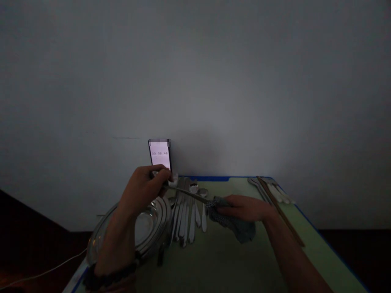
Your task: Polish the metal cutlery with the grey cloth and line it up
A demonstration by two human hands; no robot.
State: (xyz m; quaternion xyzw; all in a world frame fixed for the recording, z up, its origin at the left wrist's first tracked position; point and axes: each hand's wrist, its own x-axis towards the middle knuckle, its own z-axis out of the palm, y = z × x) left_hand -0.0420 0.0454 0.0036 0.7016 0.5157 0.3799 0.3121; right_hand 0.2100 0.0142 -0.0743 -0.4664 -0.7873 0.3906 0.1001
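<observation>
Wiping step seemed underway: left hand (pixel 146 185) fingers closed on utensil (pixel 186 194) handle; right hand (pixel 246 207) fingers pinched cloth (pixel 236 228) round its tip. Next move called for steady handle grip and cloth drawn along the shaft.

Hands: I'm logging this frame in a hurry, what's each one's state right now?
Left hand: closed, holding a metal utensil by one end.
Right hand: closed, holding a grey cloth against the utensil's other end.

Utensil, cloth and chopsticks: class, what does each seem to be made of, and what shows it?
Utensil in the left hand: likely polished metal, pale and glinting. Cloth in the right hand: soft woven fabric, grey, crumpled. Chopsticks: probably wood or bamboo, matt brown; dim light leaves it open.
</observation>
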